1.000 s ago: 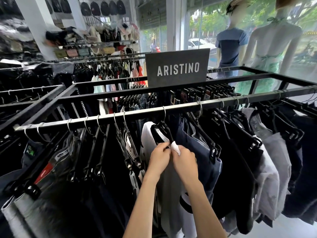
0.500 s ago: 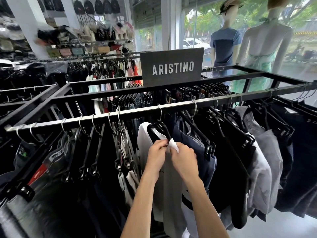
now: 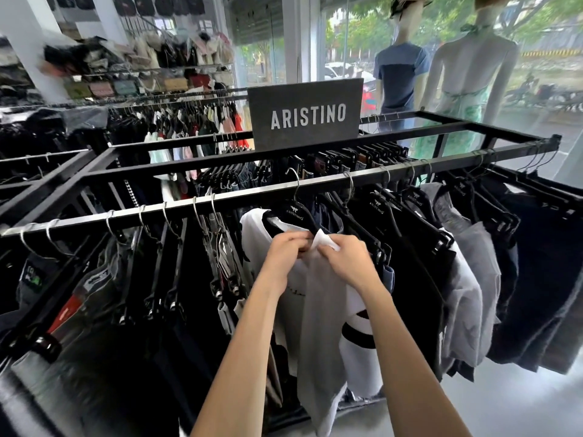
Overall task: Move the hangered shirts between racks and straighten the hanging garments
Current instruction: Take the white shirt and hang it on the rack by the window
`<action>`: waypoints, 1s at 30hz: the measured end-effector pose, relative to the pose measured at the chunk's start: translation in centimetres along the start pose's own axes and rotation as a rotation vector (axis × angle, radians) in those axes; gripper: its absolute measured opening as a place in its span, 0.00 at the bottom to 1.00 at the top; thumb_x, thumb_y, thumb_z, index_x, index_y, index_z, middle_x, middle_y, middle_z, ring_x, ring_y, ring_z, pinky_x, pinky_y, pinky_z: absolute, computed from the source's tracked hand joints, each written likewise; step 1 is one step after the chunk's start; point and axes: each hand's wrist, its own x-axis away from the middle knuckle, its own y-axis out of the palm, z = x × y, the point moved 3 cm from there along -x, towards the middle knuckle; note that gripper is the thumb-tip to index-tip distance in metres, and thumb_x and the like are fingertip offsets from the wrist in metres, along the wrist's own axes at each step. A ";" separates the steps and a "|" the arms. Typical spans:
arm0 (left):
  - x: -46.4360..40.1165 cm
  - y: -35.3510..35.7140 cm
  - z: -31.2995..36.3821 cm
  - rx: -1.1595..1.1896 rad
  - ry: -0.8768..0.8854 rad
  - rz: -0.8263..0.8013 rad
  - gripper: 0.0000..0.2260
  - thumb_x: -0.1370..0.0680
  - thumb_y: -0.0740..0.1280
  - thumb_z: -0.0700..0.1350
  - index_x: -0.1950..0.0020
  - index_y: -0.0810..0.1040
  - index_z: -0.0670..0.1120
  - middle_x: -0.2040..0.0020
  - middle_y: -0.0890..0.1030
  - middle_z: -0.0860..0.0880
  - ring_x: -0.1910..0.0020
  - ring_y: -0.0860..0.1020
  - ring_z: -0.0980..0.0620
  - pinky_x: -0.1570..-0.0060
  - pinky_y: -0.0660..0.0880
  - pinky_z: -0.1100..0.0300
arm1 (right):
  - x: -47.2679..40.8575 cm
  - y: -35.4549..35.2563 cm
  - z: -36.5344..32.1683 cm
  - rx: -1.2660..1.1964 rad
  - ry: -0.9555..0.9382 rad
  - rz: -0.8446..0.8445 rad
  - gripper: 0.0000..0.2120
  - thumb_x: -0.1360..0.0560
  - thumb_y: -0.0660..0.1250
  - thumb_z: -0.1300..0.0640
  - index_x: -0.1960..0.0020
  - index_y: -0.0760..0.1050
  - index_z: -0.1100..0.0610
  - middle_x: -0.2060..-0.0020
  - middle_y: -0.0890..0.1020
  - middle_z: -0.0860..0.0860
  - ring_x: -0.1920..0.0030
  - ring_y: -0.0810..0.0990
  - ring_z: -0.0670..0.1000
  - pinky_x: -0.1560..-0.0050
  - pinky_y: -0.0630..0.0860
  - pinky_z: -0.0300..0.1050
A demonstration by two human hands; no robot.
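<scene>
The white shirt hung on a black hanger from the near rail of the black rack, roughly at the rail's middle, with dark garments pressed against it on the right and clip hangers carrying dark trousers on the left. We saw both hands at the shirt's upper front, just below the hanger's shoulder. The left hand had its fingers curled in and pinched the white cloth near the neckline. The right hand, just beside it and almost touching, also pinched the cloth, with a small fold of white fabric standing up between the two hands. Both bare forearms reached up from the lower edge of the view.

Farther right on the same rail hung a grey garment, then more dark ones. A dark sign lettered ARISTINO stood on the rack's middle bar. Behind it, two mannequins faced the window: one in a blue T-shirt, the other in a green dress. To the left, further racks held pale and coloured tops, and shelves with blurred goods lined the back wall.
</scene>
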 end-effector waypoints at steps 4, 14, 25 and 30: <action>-0.4 0.5 1.2 0.019 -0.043 -0.072 0.10 0.23 0.63 0.33 0.49 0.84 0.39 0.53 0.85 0.41 0.53 0.82 0.50 0.51 0.76 0.60 | -0.5 -2.5 0.3 0.006 -0.055 -0.066 0.10 0.24 0.67 0.54 0.55 0.81 0.61 0.69 0.78 0.54 0.68 0.72 0.46 0.68 0.65 0.43; -0.3 4.4 4.1 0.107 0.001 -0.278 0.12 0.21 0.63 0.37 0.44 0.81 0.32 0.46 0.84 0.38 0.46 0.83 0.42 0.49 0.80 0.54 | -0.3 -9.4 1.6 -0.025 -0.124 -0.064 0.12 0.26 0.75 0.47 0.53 0.86 0.55 0.64 0.83 0.58 0.63 0.76 0.43 0.60 0.70 0.45; 0.1 10.2 7.6 0.081 0.075 -0.436 0.15 0.23 0.61 0.36 0.40 0.80 0.35 0.43 0.84 0.40 0.42 0.82 0.45 0.42 0.77 0.53 | -0.4 -17.9 2.5 0.090 -0.133 0.110 0.22 0.30 0.71 0.32 0.60 0.84 0.52 0.64 0.84 0.50 0.59 0.81 0.47 0.56 0.74 0.47; 1.2 12.7 9.2 -0.077 0.193 -0.456 0.14 0.20 0.60 0.36 0.39 0.81 0.38 0.45 0.85 0.43 0.43 0.83 0.47 0.44 0.77 0.55 | 1.2 -21.2 3.5 0.095 -0.171 0.227 0.32 0.31 0.69 0.29 0.62 0.80 0.61 0.68 0.80 0.57 0.66 0.76 0.52 0.61 0.70 0.52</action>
